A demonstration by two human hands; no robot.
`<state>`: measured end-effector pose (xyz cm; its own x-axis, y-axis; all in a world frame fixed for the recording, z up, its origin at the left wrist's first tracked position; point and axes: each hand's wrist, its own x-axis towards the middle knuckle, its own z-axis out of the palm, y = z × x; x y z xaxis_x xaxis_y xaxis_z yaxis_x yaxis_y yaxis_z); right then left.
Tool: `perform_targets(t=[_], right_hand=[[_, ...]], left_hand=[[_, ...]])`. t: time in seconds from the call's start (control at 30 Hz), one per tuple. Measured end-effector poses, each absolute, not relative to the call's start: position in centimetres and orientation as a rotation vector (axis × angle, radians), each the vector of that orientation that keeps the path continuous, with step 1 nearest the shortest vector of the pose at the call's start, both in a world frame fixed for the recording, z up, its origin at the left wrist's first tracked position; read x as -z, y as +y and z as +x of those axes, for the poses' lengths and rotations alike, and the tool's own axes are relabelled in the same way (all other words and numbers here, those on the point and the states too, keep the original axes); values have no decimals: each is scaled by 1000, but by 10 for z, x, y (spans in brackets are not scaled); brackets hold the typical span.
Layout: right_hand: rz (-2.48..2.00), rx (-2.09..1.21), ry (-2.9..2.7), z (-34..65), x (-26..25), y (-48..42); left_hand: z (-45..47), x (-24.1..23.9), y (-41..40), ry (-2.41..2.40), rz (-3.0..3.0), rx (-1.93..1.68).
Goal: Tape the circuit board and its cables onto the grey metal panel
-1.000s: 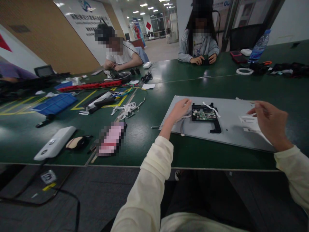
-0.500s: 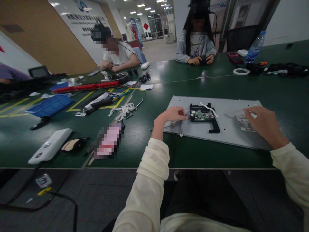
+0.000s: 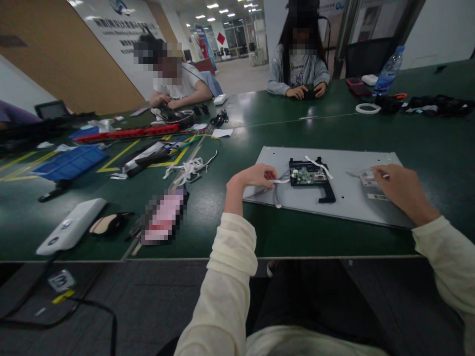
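A flat grey panel [image 3: 359,207] lies on the table, bearing a black plastic bracket [image 3: 328,194] with a green circuit board [image 3: 307,177] in it. A white strip [image 3: 318,166] lies slantwise across the bracket's top. At the panel's left end my left hand [image 3: 254,178] is closed, pinching another white strip [image 3: 280,181] that points toward the board. Thin grey cables [image 3: 276,197] hang below those fingers. Over the panel's right side my right hand [image 3: 404,190] is closed on a pale translucent strip [image 3: 355,172], close to the printed labels [image 3: 374,197].
Left of the panel lie a tangle of white strips [image 3: 191,170], a pink phone [image 3: 165,216], a white device [image 3: 70,226] and a blue bin [image 3: 72,162]. Two people sit across the table. A water bottle [image 3: 389,71] and a tape roll [image 3: 367,108] stand farther right.
My left hand has drawn slightly left, away from the board, and the white strip now shows in its fingers. My right hand stays nearly in place. The whole view has shifted a little.
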<state>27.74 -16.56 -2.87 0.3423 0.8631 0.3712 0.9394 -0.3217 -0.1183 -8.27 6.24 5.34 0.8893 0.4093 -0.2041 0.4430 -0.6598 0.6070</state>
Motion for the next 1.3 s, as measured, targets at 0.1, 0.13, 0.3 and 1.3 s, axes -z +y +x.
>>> perform_targets(t=[0.1, 0.13, 0.3, 1.3], right_hand=[[-2288, 333, -1601, 277, 27, -166], [-2281, 339, -1597, 276, 26, -166], [-2282, 340, -1576, 274, 23, -167], [-2290, 251, -1503, 275, 25, -164]], left_hand=[[-83, -53, 63, 628, 2368, 71], [-83, -53, 63, 632, 2369, 67], [-82, -50, 64, 653, 2355, 16], [-69, -56, 38, 1037, 2712, -168]])
